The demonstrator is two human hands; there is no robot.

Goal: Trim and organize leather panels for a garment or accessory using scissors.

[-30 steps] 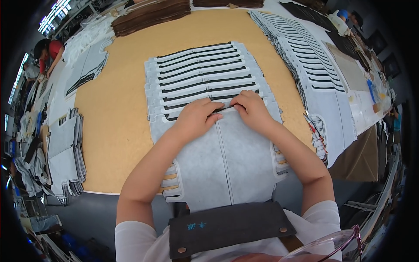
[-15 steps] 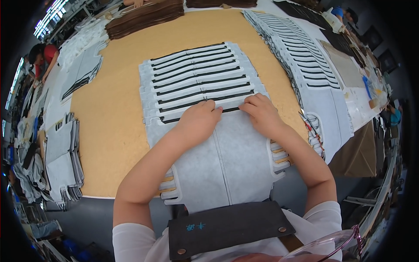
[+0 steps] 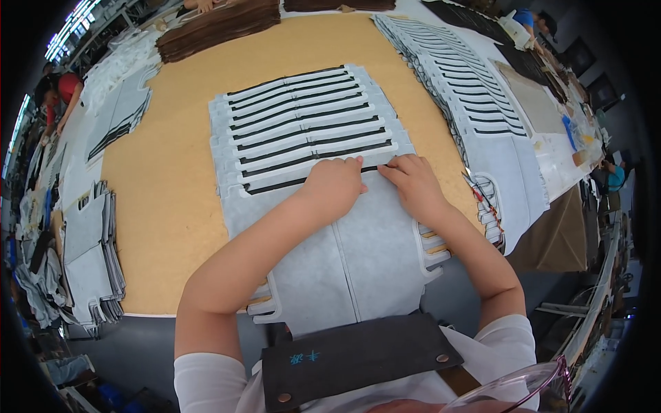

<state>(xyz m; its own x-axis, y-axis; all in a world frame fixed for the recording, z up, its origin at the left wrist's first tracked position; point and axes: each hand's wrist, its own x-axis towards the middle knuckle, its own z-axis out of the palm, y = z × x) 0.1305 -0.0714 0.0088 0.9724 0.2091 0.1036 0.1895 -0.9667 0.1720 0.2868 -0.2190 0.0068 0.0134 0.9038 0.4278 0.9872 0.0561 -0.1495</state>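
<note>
A stack of overlapping grey fabric panels [image 3: 313,237] lies in front of me, its front end hanging over the table edge toward my body. Black strips run across the panels in rows, each within a white border. My left hand [image 3: 335,184] is closed, its curled fingers pressed on the nearest black strip [image 3: 282,184] right of its middle. My right hand [image 3: 416,186] pinches at that strip's right end, thumb and fingertips together. A short stretch of the strip shows between both hands; the left fingers hide part of it.
Tan board [image 3: 158,227] covers the table. At right lies a long row of similar panels [image 3: 509,168] with red-handled snips [image 3: 480,193]. Grey pieces [image 3: 93,255] are piled at left; brown sheets [image 3: 217,31] are stacked at the far edge. Other people work beyond the table.
My left hand has slid right along the nearest black strip, closer to my right hand. My right hand stays at the strip's right end. The whole view has shifted slightly.
</note>
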